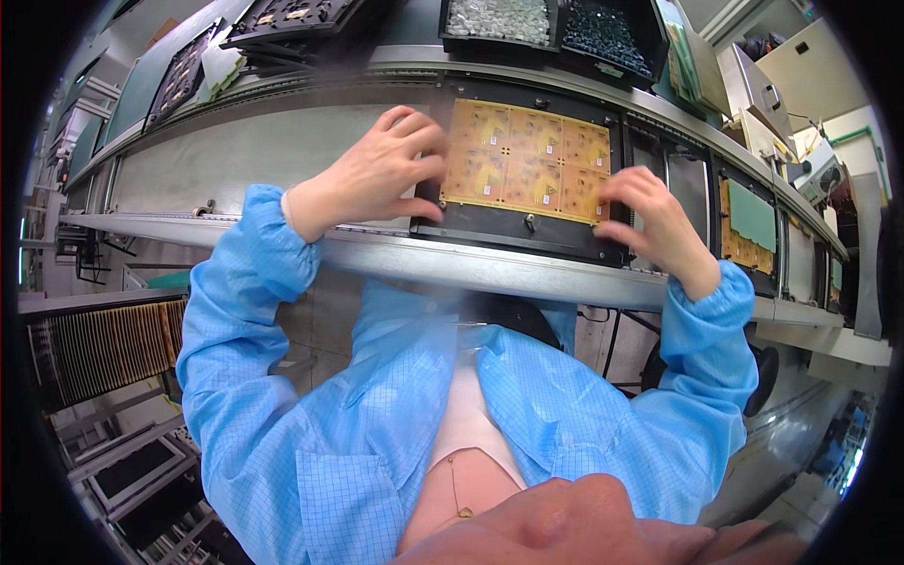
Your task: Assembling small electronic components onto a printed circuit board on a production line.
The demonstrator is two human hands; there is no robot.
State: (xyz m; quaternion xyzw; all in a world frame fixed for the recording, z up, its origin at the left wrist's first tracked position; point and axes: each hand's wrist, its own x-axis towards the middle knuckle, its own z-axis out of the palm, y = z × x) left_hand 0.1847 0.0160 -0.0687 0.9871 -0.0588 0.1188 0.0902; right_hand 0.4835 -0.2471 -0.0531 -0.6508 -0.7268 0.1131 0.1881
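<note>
A yellow circuit board panel (527, 158), divided into several sections with small white labels, lies flat in a black carrier frame (490, 224) on the conveyor. My left hand (381, 169) hovers by the panel's left edge, its fingers curved and apart with nothing between them. At the opposite edge is my right hand (664, 221), thumb and fingers spread, the fingertips over or touching the panel's lower right side; which of the two I cannot tell. Both arms wear blue sleeves.
Beyond the conveyor rail (395, 254) stand a black bin of clear white parts (499, 21) and a bin of dark parts (612, 42). Stacked black trays (292, 19) sit far left. Further right another carrier holds a board with a green sheet (751, 221). A slotted rack (104, 348) is at lower left.
</note>
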